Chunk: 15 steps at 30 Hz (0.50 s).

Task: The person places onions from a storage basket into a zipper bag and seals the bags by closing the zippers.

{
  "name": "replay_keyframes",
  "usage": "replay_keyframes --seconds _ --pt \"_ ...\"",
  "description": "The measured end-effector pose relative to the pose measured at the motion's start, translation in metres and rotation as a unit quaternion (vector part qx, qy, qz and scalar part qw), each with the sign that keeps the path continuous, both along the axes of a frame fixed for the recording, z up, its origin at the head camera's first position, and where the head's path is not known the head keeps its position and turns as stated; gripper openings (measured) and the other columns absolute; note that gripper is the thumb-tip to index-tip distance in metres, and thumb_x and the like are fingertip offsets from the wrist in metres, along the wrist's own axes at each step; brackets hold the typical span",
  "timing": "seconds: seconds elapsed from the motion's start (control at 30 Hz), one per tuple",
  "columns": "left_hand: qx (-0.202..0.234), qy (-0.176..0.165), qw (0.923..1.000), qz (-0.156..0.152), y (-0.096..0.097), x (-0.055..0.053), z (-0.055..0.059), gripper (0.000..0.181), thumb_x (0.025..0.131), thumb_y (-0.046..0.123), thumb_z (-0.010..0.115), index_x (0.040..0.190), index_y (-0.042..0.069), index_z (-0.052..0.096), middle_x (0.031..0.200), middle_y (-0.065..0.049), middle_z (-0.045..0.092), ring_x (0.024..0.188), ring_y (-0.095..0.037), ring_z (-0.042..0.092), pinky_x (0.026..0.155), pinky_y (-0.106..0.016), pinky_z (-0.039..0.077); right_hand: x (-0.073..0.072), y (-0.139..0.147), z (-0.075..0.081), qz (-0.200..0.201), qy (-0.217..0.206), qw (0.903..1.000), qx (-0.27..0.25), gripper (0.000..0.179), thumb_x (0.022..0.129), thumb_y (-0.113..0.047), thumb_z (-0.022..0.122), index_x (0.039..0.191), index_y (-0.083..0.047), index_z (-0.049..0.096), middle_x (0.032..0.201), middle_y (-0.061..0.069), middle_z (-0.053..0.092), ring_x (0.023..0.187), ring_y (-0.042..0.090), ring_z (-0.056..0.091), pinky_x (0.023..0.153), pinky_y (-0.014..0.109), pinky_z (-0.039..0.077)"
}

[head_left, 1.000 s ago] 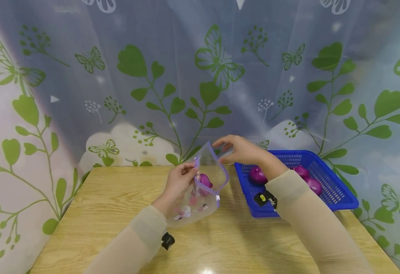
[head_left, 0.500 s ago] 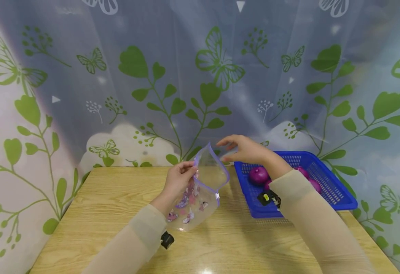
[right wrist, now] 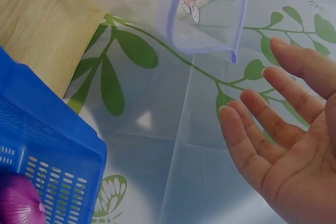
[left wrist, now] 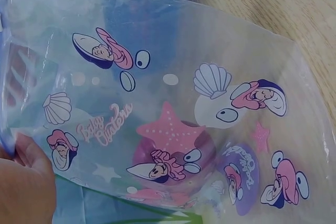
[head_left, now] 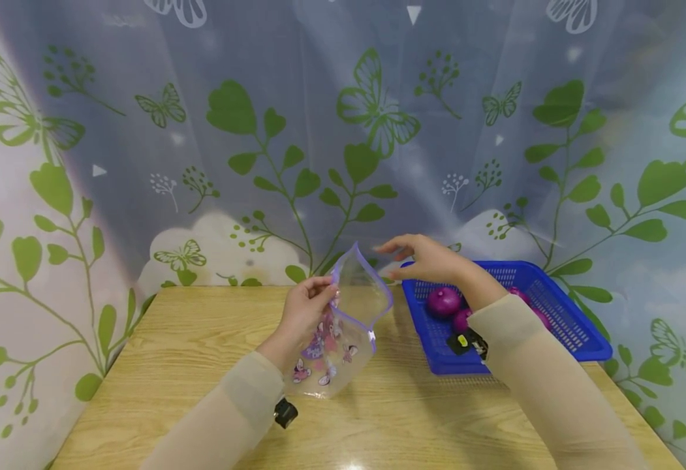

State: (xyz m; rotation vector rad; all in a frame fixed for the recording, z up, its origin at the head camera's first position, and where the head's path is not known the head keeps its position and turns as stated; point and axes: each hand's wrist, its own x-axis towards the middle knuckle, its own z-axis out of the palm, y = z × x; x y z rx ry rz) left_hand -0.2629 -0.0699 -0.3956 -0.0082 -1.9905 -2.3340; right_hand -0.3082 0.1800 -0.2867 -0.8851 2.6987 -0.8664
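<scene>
My left hand (head_left: 304, 307) pinches the purple zip rim of a clear plastic zipper bag (head_left: 343, 359) between thumb and fingers. The bag hangs over the table with its mouth open. Printed shells, stars and cartoon figures cover it. Through the plastic in the left wrist view, a red onion (left wrist: 144, 153) shows low in the bag. My right hand (head_left: 431, 264) hovers just right of the mouth, above the basket's near-left corner, fingers loosely spread and holding nothing. In the right wrist view its palm (right wrist: 294, 156) is bare, apart from the bag's rim.
A blue slotted basket (head_left: 439, 365) stands on the right of the wooden table (head_left: 202, 352), holding several red onions (head_left: 444, 302). My right forearm partly covers it. A leaf-and-butterfly printed curtain (head_left: 296, 130) rises behind the table.
The onion seen in the bag's mouth has dropped down inside the bag. My right hand has drawn back to the right from the rim. My left hand keeps its hold.
</scene>
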Motion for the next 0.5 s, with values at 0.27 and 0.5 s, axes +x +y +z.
replay_keyframes --seconds 0.27,0.5 --pt "0.005 0.004 1.0 0.006 -0.003 -0.0006 -0.0018 0.02 0.095 0.004 0.068 0.114 -0.003 0.065 0.089 -0.003 0.062 0.071 -0.009 0.054 0.057 -0.016 0.044 0.0007 0.0037 -0.0029 -0.006 -0.006 1.0 -0.001 0.053 0.091 -0.02 0.076 0.14 -0.014 0.057 0.14 0.011 0.054 0.128 0.033 0.052 0.102 0.053 0.046" --pt "0.016 0.005 0.9998 0.006 -0.005 0.0018 -0.0026 0.02 0.095 0.002 0.067 0.114 -0.003 0.065 0.09 -0.003 0.064 0.074 -0.01 0.058 0.059 -0.016 0.047 -0.0009 0.0098 -0.0067 -0.002 -0.003 0.9999 -0.013 0.05 0.091 -0.016 0.075 0.138 -0.011 0.058 0.139 0.013 0.055 0.127 0.035 0.054 0.101 0.054 0.047"
